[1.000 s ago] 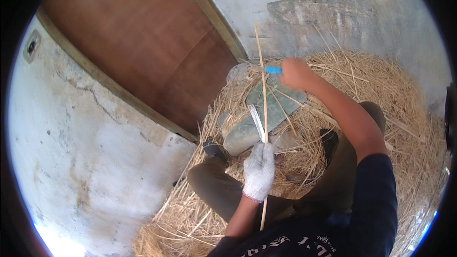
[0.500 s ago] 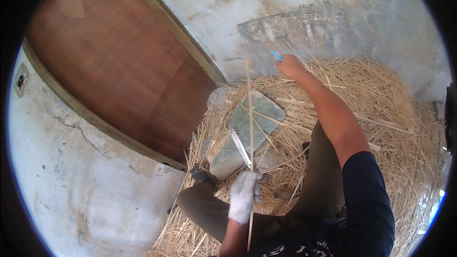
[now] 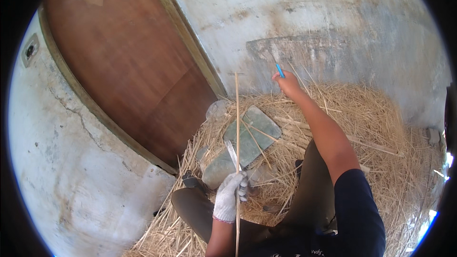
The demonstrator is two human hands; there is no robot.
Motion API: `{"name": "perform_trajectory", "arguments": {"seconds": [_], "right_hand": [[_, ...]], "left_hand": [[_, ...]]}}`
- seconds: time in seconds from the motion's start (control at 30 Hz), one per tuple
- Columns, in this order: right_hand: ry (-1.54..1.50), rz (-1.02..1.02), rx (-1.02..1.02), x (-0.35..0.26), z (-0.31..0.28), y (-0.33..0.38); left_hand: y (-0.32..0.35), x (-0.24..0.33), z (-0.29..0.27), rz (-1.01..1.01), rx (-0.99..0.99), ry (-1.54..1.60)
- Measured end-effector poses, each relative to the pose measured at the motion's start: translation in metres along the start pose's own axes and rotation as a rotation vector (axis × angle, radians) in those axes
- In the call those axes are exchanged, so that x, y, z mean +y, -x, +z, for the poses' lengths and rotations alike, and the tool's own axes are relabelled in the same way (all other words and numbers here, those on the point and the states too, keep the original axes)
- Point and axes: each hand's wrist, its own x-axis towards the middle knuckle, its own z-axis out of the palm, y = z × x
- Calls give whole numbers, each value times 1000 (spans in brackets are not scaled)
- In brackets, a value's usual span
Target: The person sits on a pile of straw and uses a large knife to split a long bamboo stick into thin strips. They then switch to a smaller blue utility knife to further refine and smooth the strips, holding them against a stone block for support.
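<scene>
My left hand (image 3: 230, 195), in a white knitted glove, is closed round a long, thin, straw-coloured wooden strip (image 3: 237, 114). The strip stands nearly upright in the picture, and its lower end runs down past my wrist. A knife blade (image 3: 232, 152) sticks out of the same glove beside the strip; its handle is hidden. Far out to the right, in front of the wall, my bare right hand (image 3: 289, 84) is closed on a slim blue stick-like tool (image 3: 280, 71). A thin dark line runs on from the tool's upper end, too faint to make out.
Between my bent legs (image 3: 312, 185) lies a greenish flat stone slab (image 3: 254, 135). Loose shavings and strips (image 3: 366, 123) surround it. A brown door (image 3: 128, 57) stands left of a stained pale wall (image 3: 314, 19). A smaller stone (image 3: 216, 108) sits by the door frame.
My view has tilted, so the scene sits lower. The blue tool in my right hand points more steeply up. My left hand still holds the wooden strip and the knife.
</scene>
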Motion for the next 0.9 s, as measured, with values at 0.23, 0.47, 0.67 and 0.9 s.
{"name": "perform_trajectory", "arguments": {"seconds": [0.23, 0.47, 0.67, 0.9], "right_hand": [[-321, 264, -68, -19, 19, 3], [-777, 311, -355, -69, 51, 20], [-1094, 394, -362, -77, 70, 8], [-1075, 433, -223, -69, 92, 13]], "left_hand": [[-4, -4, -3, 89, 13, -185], [1, -14, 6, 116, 1, -327], [11, -6, 10, 116, 7, -376], [22, -13, -3, 12, -134, -96]]}}
